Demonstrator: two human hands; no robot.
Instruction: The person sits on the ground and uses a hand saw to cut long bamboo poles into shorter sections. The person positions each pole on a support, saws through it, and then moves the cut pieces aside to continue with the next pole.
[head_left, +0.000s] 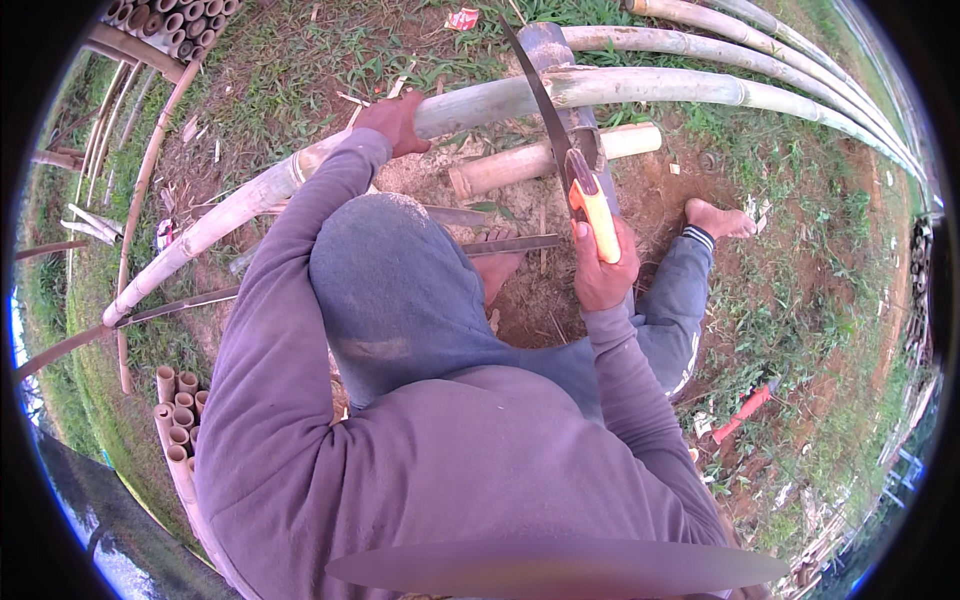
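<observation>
- Head view: the left hand (393,122) is closed over a long pale bamboo pole (640,88), which runs in a bent arc from the lower left of the picture, under the hand, and off toward the upper right rim.
- The right hand (601,268) is wrapped around the orange handle of a hand saw (560,140); its dark curved blade rises from the handle and crosses the pole just right of the left hand (whether the teeth have bitten into the bamboo cannot be made out at this angle).
- The pole rests across a thick upright post (556,60), which the saw blade partly covers.
- A short cut bamboo piece (550,158) lies on the bare soil just below the pole, its middle hidden behind the saw.
- A bare foot (718,218) sits on the soil to the right; the other foot, near the middle, is mostly hidden by the grey hooded sleeves and knee.
- Two flat metal blades (505,244) show beside the knee, their handles covered by the clothing.
- A stack of cut bamboo tubes (178,415) shows at lower left, cut off by the sleeve.
- More long poles (760,50) lie beyond the held one.
- A red-handled tool (742,408) lies in the grass at right (small and hard to identify).
</observation>
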